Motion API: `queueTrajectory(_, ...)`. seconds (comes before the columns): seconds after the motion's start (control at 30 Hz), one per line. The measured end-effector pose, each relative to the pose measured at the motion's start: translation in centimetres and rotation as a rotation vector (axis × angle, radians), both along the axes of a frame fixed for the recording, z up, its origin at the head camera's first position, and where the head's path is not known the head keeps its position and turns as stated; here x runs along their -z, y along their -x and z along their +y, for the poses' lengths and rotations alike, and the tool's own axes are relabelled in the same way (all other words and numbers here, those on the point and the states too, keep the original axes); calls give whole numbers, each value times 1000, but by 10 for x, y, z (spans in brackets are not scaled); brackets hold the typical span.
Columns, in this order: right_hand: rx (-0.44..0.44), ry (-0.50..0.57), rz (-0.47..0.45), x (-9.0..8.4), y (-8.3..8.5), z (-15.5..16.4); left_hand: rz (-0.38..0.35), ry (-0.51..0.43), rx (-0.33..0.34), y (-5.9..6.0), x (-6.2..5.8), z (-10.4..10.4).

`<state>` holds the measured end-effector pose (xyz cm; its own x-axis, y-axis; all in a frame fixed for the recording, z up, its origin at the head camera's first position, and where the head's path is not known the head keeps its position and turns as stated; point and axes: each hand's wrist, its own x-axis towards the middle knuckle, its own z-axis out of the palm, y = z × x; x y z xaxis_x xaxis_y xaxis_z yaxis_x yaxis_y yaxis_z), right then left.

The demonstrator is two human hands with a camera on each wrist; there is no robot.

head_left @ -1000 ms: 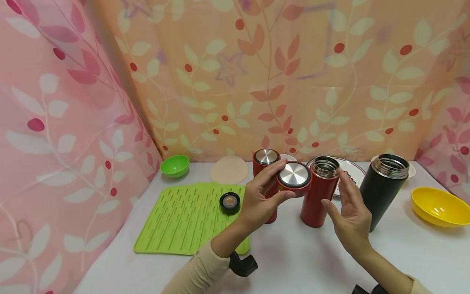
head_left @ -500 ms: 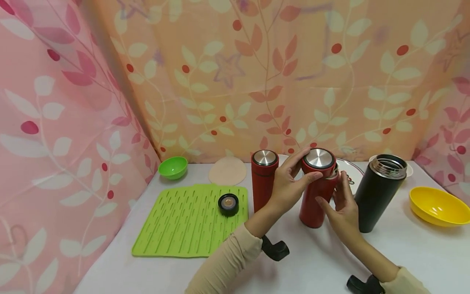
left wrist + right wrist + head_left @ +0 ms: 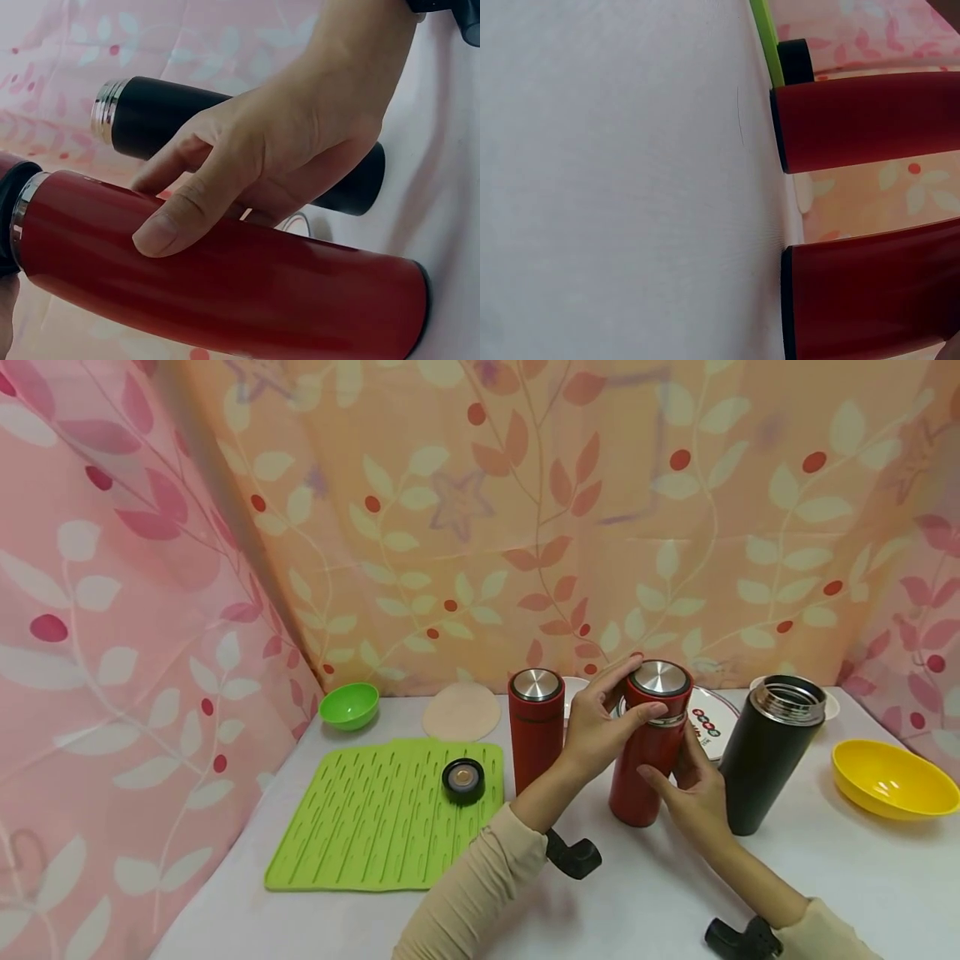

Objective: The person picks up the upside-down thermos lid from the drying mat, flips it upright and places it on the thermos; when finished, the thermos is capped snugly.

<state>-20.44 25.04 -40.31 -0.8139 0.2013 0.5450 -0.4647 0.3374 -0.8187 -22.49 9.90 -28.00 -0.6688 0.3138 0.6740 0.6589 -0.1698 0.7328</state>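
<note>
A red thermos flask [image 3: 636, 781] stands upright on the table, with its red lid [image 3: 660, 679], steel-topped, sitting on the steel neck. My left hand [image 3: 596, 731] holds that lid between thumb and fingers. Lower down, my right hand [image 3: 699, 793] grips the flask's body, thumb in front and fingers behind; the left wrist view shows this right hand [image 3: 255, 150] on the red flask [image 3: 285, 292] up close. Whether the lid's threads are engaged cannot be seen. The right wrist view shows mainly the flask's lower part [image 3: 862, 292].
A second, lidded red flask [image 3: 534, 735] stands to the left, a lidless black flask [image 3: 768, 768] to the right. A green mat [image 3: 375, 827] bears a black stopper [image 3: 463, 781]. Around lie a green bowl [image 3: 349, 707], a beige disc [image 3: 461, 712], a yellow bowl [image 3: 892, 781] and a printed plate [image 3: 712, 722].
My left hand has carried the lid rightward and set it onto the red flask's neck. My right hand has moved left and now grips the flask's body.
</note>
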Motion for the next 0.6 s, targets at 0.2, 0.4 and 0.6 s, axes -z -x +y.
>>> queueTrajectory(0.2, -4, -16, 20, 3, 2, 0, -14, 7, 24, 3, 2, 3)
queueTrajectory(0.4, 12, -29, 8, 5, 0, 0, -27, 13, 32, 4, 7, 3)
queueTrajectory(0.6, -4, -23, 28, 3, 1, 0, -14, 36, 31, 5, 8, 3)
